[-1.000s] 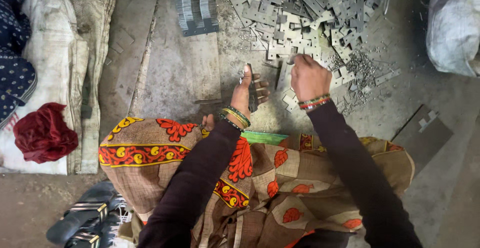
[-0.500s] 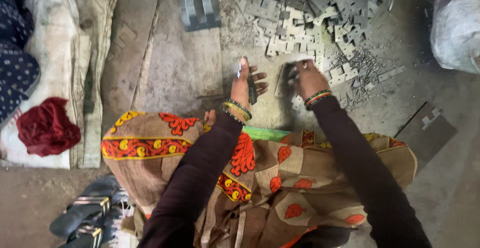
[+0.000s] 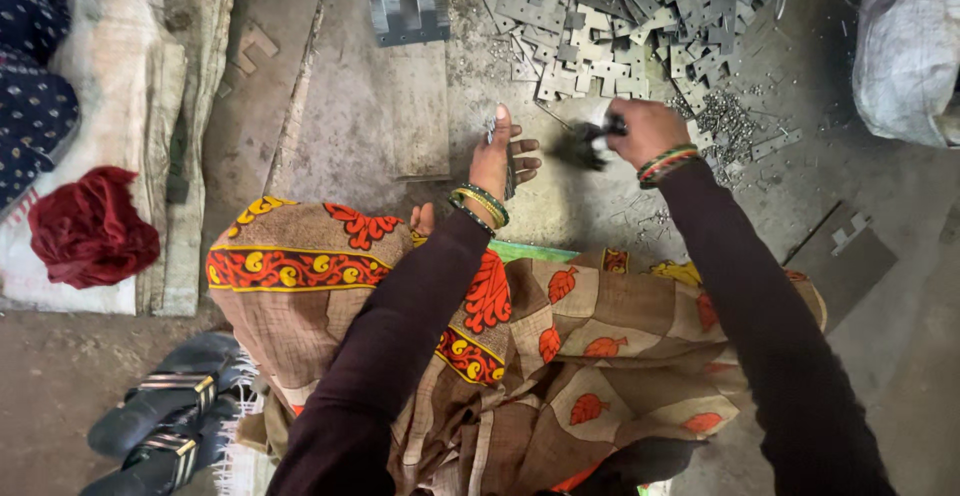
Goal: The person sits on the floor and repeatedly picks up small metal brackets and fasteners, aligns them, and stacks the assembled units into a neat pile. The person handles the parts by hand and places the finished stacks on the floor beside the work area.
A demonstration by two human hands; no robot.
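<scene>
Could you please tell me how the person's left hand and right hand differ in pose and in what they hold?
The left hand stands on edge on the floor, fingers stretched out, steadying thin dark metal pieces; the right hand is lifted and closed into a fist. The left hand is sharp, whereas the right hand grips a blurred dark tool. The left hand is over bare floor; the right is at the edge of the pile of metal pieces. Both wear bangles and dark sleeves.

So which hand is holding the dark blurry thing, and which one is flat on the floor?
The right hand grips the dark blurry thing, beside the pile of metal pieces. The left hand stands edge-down on the floor, fingers out straight.
</scene>
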